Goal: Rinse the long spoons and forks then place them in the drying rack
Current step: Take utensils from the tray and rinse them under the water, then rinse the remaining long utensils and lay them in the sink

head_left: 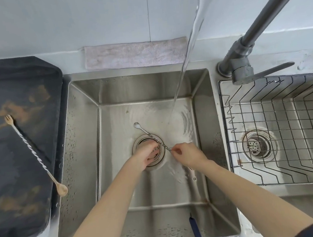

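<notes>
We pinch the long spoon (149,137) low in the sink (88,124) with our right hand (188,155) while our left hand (148,154) rubs its twisty middle, and it looks thin, stiff, wet and slippery, so we should hold tight.

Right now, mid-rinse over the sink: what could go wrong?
1. The silver spoon is pinched only at its end by the right hand, above the drain; a slip could drop it there.
2. The water stream lands right of the spoon bowl, so it may go unrinsed.
3. The gold fork-spoon overhangs the tray edge and could slide off.
</notes>
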